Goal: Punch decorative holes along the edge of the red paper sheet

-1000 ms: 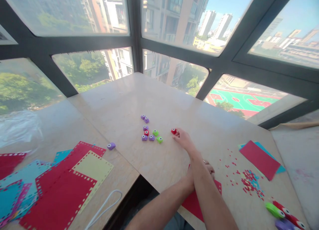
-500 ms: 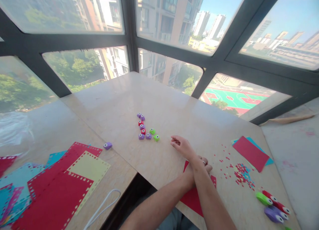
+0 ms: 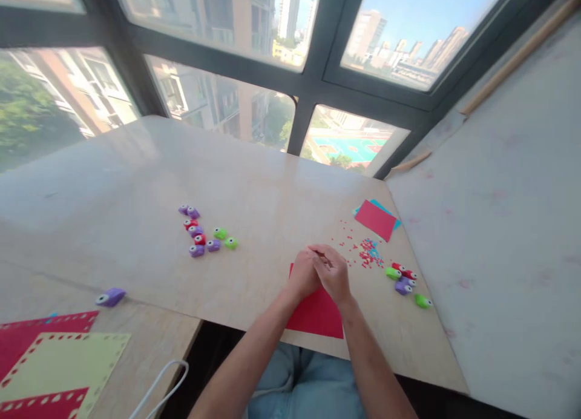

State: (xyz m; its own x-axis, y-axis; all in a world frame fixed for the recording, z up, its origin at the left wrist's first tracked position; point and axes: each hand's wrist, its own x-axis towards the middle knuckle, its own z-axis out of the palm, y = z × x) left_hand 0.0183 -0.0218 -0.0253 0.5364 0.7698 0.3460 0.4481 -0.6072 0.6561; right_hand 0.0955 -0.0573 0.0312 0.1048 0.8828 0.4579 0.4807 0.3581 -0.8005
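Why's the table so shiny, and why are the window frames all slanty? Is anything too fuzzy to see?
Head view: daylight comes through the windows, leaving a pale sheen on the table; head view: the window frames lean, probably from a tilted, wide-angle camera; head view: the little paper bits look soft, too small to make out each shape.

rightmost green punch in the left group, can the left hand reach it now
Probably yes: only tabletop shows between the left hand and that green punch. This hand must part from the right hand, close beside it over the red sheet, and whether its grip is free is hidden.
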